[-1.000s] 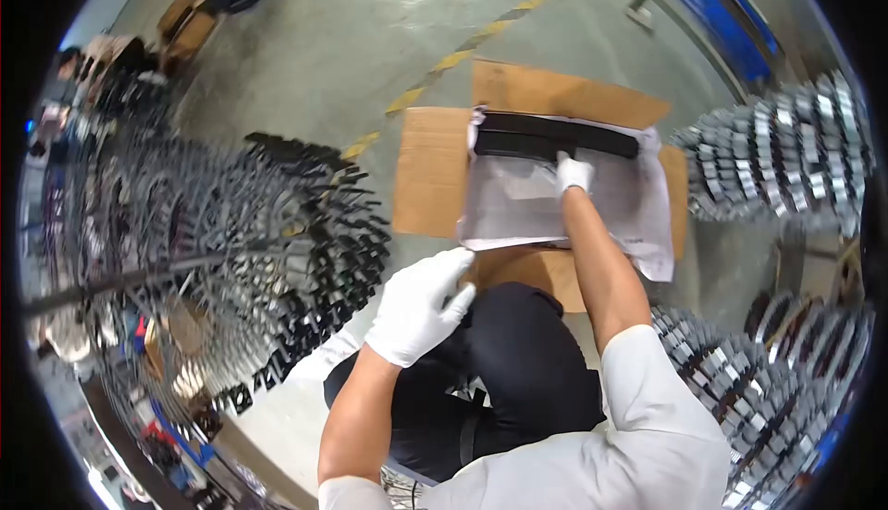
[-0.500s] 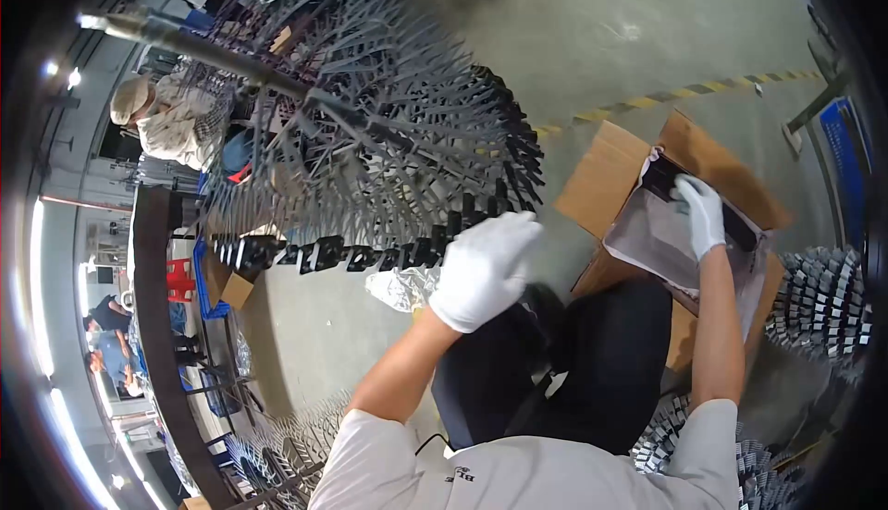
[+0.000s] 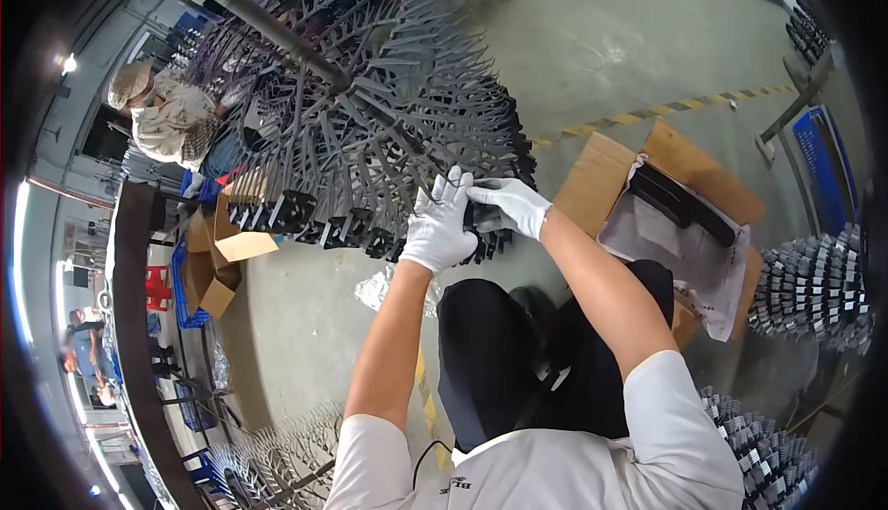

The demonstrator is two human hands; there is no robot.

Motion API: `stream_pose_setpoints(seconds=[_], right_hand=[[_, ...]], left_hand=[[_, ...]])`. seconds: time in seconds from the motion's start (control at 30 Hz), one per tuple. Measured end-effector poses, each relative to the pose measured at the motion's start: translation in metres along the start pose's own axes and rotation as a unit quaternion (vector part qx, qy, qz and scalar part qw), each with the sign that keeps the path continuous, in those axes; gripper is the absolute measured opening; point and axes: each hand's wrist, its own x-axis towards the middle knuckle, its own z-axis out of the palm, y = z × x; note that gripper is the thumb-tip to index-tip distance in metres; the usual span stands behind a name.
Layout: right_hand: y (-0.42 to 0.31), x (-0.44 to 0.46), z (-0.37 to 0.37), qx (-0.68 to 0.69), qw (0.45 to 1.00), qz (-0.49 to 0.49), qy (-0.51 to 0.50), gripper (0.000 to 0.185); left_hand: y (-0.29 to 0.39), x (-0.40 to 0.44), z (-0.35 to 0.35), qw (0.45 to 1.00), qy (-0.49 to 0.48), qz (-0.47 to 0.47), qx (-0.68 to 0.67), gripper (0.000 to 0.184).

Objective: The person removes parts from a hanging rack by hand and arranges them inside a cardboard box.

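Observation:
Both my white-gloved hands are at the near edge of a large round rack (image 3: pixel 398 94) of grey metal prongs. Against the prongs, my left hand (image 3: pixel 438 231) has its fingers stretched up and slightly apart. Close beside it on the right, my right hand (image 3: pixel 514 205) reaches in with bent fingers around a small black part (image 3: pixel 471 218), mostly hidden between the gloves. More black parts (image 3: pixel 291 207) hang in a row along the rack's lower edge. An open cardboard box (image 3: pixel 594 180) to the right, lined with pale wrapping, holds long black pieces (image 3: pixel 680 203).
Racks of small metallic parts (image 3: pixel 809 288) stand at the right. Crumpled clear plastic (image 3: pixel 375 290) lies on the floor beside my knees. A co-worker in a cap (image 3: pixel 166 117) is behind the rack at left. Blue crates (image 3: pixel 826 168) and striped floor tape (image 3: pixel 638 117) are also around.
My right hand has left the cardboard box and come over to the rack beside my left hand. The left hand has shifted slightly left, fingers now against the prongs. The view has turned slightly.

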Motion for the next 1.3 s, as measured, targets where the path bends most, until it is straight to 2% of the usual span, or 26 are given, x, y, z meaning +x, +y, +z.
stream_pose_setpoints(seconds=[0.1, 0.23, 0.37, 0.47, 0.6, 0.73, 0.8, 0.9, 1.0, 1.1, 1.13, 1.3], right_hand=[[0.0, 0.0, -0.003, -0.018, 0.999, -0.042, 0.004, 0.045], [-0.003, -0.005, -0.019, 0.002, 1.0, -0.024, 0.016, 0.038], [0.014, -0.02, -0.008, 0.055, 0.995, -0.053, 0.071, 0.034], [0.033, -0.009, 0.012, 0.085, 0.994, -0.053, 0.042, 0.032], [0.025, -0.015, 0.041, 0.078, 0.994, -0.056, 0.055, 0.037], [0.027, -0.002, 0.034, 0.049, 0.994, -0.061, 0.071, 0.037], [0.025, -0.007, 0.029, 0.031, 0.995, -0.055, 0.077, 0.034], [0.031, -0.016, 0.028, 0.093, 0.986, -0.084, 0.114, 0.026], [0.05, -0.01, 0.032, 0.115, 0.987, -0.062, 0.092, 0.026], [0.06, -0.003, 0.048, 0.135, 0.983, -0.094, 0.084, 0.031], [0.06, -0.001, 0.053, 0.133, 0.984, -0.09, 0.081, 0.032], [0.054, 0.009, 0.056, 0.099, 0.99, -0.074, 0.065, 0.038]], left_hand=[[0.0, 0.0, 0.002, 1.0, 0.003, 0.002, 0.014, 0.09], [0.001, 0.0, -0.001, 1.0, -0.002, -0.002, 0.012, 0.091], [-0.004, -0.005, 0.003, 1.0, 0.016, 0.003, 0.011, 0.092], [-0.013, -0.02, 0.005, 0.999, 0.048, -0.008, 0.0, 0.089], [-0.016, -0.029, -0.003, 0.999, -0.022, -0.021, 0.039, 0.088], [-0.018, -0.028, 0.005, 0.999, 0.01, -0.001, 0.049, 0.089], [-0.017, -0.026, 0.002, 0.999, -0.005, -0.005, 0.046, 0.089], [-0.017, -0.029, -0.004, 1.0, -0.007, -0.005, 0.03, 0.09], [-0.02, -0.033, -0.005, 1.0, 0.006, 0.0, 0.015, 0.09], [-0.029, -0.044, -0.006, 1.0, 0.025, -0.002, 0.011, 0.09], [-0.032, -0.045, -0.008, 1.0, -0.018, 0.001, -0.012, 0.09], [-0.034, -0.046, 0.001, 1.0, -0.016, -0.011, 0.007, 0.088]])
